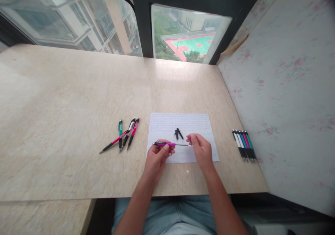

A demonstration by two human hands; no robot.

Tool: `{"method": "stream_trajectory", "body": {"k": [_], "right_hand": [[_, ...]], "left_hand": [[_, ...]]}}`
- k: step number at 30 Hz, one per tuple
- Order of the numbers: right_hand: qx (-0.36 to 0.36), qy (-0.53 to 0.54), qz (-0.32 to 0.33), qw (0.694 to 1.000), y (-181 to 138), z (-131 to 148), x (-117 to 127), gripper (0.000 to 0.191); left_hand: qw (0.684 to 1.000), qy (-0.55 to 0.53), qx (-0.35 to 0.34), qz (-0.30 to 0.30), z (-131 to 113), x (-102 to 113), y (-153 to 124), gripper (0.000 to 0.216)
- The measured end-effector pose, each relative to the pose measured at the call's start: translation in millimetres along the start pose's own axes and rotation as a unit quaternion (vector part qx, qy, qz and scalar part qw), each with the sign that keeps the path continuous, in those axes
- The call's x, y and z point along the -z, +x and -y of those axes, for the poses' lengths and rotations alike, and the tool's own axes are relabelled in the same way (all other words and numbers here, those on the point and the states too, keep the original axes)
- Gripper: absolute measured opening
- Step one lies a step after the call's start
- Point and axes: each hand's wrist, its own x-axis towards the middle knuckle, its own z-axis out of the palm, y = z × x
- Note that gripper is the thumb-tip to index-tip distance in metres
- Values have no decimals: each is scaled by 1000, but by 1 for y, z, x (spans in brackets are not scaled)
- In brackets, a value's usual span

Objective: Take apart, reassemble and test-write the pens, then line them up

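My left hand (157, 156) is closed around the purple barrel of a ballpoint pen (167, 144), which lies level above a sheet of paper. From the barrel's right end sticks out a thin dark refill (181, 145), its tip reaching the fingers of my right hand (201, 151). Those fingers are pinched together at the refill's tip; whether they also hold a small part is hidden. Just beyond the pen, a few short black pen parts (179, 133) rest on the written sheet of paper (206, 123).
Left of the paper lies a loose group of several pens (120, 135), some crossing. Several more pens (244, 146) form a neat row at the right, near the papered wall (288, 105). The stone-patterned tabletop (78, 105) runs back to the windows.
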Motion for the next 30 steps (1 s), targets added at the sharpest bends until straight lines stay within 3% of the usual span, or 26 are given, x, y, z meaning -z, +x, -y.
{"method": "stream_trajectory", "body": {"k": [3,6,11,17,30], "right_hand": [[-8,65,71,995,-4,9,12,37],[33,25,114,993,-7,17,17,23],[100,-11,128,987,-10,18,17,8],[143,-60,159,975,-11,17,21,12],[130,-93,139,977,-13,25,27,14]], "left_hand": [[1000,29,-4,-4,0,-3,-1,20],[998,54,-10,-8,-1,-5,-2,20],[999,45,12,6,-1,-5,-2,25],[999,48,0,4,2,-4,-1,29],[999,26,14,36,5,-2,-1,29]]}}
